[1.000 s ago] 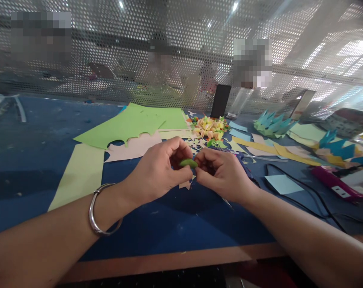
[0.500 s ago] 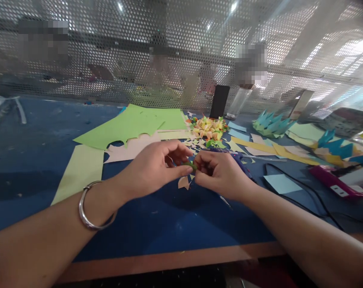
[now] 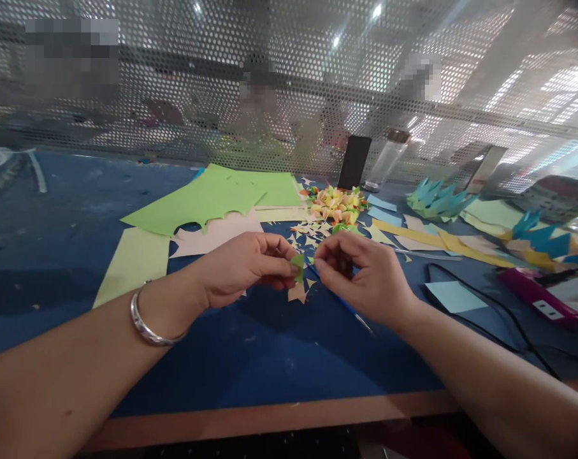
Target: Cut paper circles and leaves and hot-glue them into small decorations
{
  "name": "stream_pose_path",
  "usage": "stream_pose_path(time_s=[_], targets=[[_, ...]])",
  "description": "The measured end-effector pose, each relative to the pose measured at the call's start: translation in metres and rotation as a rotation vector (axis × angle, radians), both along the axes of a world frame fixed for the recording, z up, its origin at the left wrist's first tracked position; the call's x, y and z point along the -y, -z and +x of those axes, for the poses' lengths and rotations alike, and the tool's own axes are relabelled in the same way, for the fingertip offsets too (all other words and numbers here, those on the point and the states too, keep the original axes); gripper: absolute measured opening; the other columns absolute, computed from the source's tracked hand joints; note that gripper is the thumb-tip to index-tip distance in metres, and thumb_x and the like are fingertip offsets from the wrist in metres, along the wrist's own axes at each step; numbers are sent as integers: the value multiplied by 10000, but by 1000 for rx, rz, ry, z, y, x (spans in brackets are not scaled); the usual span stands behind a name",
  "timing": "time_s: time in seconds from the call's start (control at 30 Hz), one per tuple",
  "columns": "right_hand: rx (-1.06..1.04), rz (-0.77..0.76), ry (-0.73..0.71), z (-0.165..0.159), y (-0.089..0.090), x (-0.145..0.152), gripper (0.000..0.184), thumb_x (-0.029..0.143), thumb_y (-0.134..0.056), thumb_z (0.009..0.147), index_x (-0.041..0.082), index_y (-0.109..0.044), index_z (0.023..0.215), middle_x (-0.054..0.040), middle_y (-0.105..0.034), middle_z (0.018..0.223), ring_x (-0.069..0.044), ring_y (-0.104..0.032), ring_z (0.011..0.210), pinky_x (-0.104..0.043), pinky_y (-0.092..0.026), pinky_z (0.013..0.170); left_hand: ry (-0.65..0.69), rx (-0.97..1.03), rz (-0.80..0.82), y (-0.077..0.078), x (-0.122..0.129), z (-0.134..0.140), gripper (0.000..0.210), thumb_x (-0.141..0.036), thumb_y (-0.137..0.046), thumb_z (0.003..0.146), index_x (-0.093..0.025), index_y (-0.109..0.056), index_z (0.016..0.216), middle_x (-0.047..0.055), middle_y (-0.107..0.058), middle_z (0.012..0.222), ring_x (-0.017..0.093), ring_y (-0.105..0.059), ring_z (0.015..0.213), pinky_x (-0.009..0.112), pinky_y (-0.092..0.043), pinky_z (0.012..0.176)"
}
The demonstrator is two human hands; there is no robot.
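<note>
Pinches green paper piece (image 3: 298,268) in left hand (image 3: 245,269), frame centre. Curls right hand (image 3: 368,275) narrowly, right of centre, contents unclear. Includes multicoloured paper heap (image 3: 339,204), above.

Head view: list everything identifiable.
Paper piece: one, green, held, centre.
Cut sheets: several, mainly green, left.
Paper petals: many, yellow-orange, centre.
Paper scraps: many, pale, centre.
Phone-like slab: one, black, rear.
Bottle: one, clear, rear.
Spiky papers: several, bluish, right.
Paper strips: several, mixed, right.
Power strip: one, magenta, right.
Cabling: some, black, right.
Slim tool: one, blue, centre.
Mesh panel: one, grey, rear.
Table: one, blue, beneath.
Bracelet: one, silver, worn, left.
Left hand: one, centre.
Right hand: one, centre.
</note>
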State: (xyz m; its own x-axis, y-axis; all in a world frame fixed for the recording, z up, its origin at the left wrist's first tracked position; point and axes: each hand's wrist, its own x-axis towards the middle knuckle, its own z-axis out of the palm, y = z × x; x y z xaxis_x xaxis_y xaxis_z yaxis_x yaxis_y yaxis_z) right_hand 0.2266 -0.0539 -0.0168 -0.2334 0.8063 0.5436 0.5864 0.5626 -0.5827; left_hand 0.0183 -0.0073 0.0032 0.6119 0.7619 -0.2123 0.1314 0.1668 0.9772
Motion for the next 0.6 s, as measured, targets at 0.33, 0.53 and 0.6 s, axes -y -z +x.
stream_pose_path(time_s=[0.33,0.53,0.6], targets=[[178,134,-144,0,-1,2,91,167,-577,941,192,-636,1006,-24,-613,853,-125,-556,710,-264,-465,635,-73,122,-146,-2,0,3,46,-150,-717,830,-144,-683,800,16,-704,730,79,-663,638,171,-539,653],[105,136,-92,0,0,-2,42,182,-612,931,191,-636,898,1,-584,766,-114,-535,663,-243,-443,585,-38,22,36,-3,10,7,107,-223,-658,853,-156,-731,813,27,-729,708,124,-694,638,208,-551,619],[89,117,-78,0,0,-2,42,181,-625,920,189,-638,881,5,-577,753,-108,-528,653,-231,-435,563,-25,-8,75,-3,12,9,144,-225,-622,860,-165,-722,777,29,-724,685,137,-699,625,225,-551,604]])
